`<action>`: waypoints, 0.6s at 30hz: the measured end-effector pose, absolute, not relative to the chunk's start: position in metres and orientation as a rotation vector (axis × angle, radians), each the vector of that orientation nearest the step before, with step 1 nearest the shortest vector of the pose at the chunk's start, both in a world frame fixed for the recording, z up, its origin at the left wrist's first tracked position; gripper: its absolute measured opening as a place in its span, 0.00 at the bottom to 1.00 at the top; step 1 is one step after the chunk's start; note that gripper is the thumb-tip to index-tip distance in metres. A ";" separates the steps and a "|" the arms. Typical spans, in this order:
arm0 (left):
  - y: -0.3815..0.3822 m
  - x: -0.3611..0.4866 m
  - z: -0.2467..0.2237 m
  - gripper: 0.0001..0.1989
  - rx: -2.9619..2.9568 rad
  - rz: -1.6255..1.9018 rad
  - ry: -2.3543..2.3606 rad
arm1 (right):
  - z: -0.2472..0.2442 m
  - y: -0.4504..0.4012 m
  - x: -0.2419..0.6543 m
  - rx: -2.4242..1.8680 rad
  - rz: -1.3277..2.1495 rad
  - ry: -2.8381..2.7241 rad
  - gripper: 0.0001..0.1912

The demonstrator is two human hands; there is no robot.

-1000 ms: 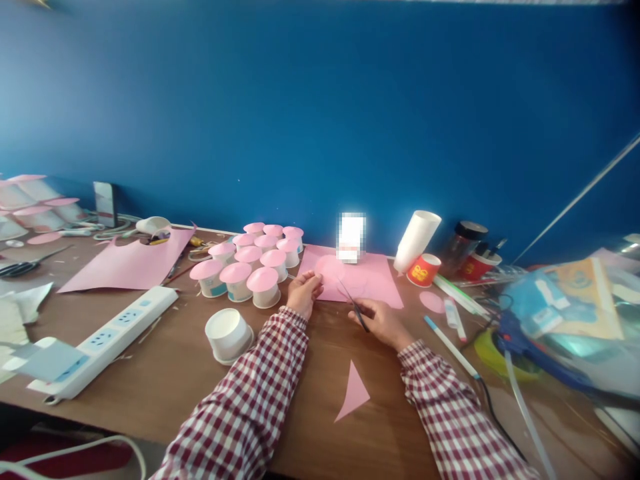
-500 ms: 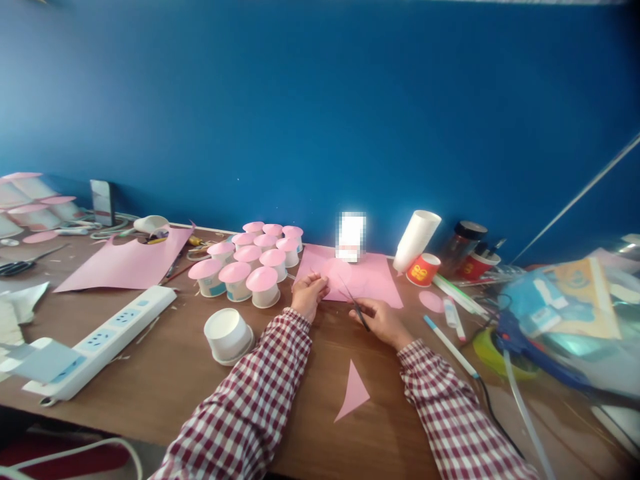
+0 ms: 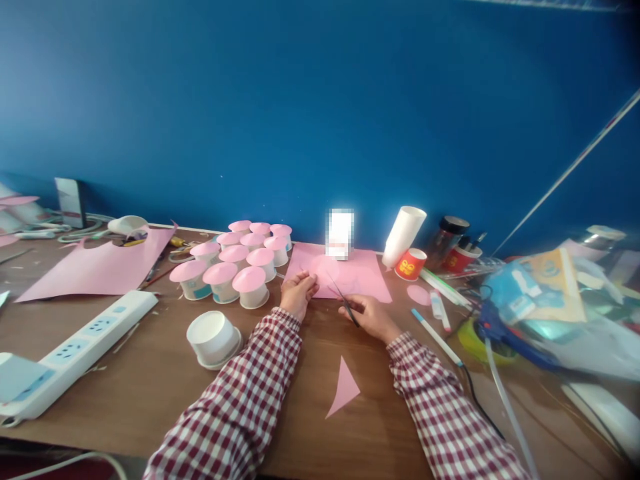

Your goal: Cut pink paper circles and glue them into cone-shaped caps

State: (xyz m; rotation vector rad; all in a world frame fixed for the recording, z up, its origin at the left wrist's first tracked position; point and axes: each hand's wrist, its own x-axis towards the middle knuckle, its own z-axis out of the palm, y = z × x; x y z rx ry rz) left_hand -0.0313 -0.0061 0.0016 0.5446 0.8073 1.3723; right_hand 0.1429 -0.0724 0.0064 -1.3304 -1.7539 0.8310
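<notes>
The paper (image 3: 327, 268) is pinched in the left hand (image 3: 299, 293), over a pink sheet (image 3: 370, 267). Apart from it, the right hand (image 3: 371, 316) grips scissors (image 3: 351, 312), blades toward the paper; whether they touch is unclear. A scrap (image 3: 344, 390) lies nearer the person; pink-topped cups (image 3: 250, 280) stand to the left.

One head-worn view, above the bench's (image 3: 305, 427) near edge.
It looks forward and down on the hands (image 3: 299, 295), close enough that checked sleeves (image 3: 240, 393) fill the foreground, reaching past the far edge to the blue wall (image 3: 300, 100).
</notes>
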 end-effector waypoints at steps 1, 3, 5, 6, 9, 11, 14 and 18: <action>-0.006 -0.031 0.002 0.08 0.547 1.372 0.810 | 0.007 -0.072 0.143 -1.337 0.842 -1.749 0.14; -0.007 -0.032 0.002 0.08 0.554 1.370 0.813 | 0.008 -0.072 0.142 -1.352 0.862 -1.737 0.15; -0.007 -0.032 0.003 0.08 0.557 1.368 0.816 | 0.008 -0.072 0.142 -1.355 0.878 -1.728 0.15; -0.007 -0.032 0.003 0.09 0.556 1.367 0.818 | 0.009 -0.073 0.142 -1.349 0.886 -1.730 0.16; -0.007 -0.031 0.004 0.09 0.553 1.360 0.823 | 0.009 -0.072 0.142 -1.331 0.897 -1.749 0.16; -0.007 -0.031 0.005 0.09 0.551 1.355 0.824 | 0.007 -0.072 0.143 -1.339 0.884 -1.759 0.16; -0.008 -0.030 0.005 0.10 0.543 1.348 0.835 | 0.003 -0.070 0.144 -1.365 0.846 -1.775 0.18; -0.009 -0.030 0.005 0.10 0.536 1.350 0.838 | -0.001 -0.067 0.146 -1.377 0.797 -1.804 0.20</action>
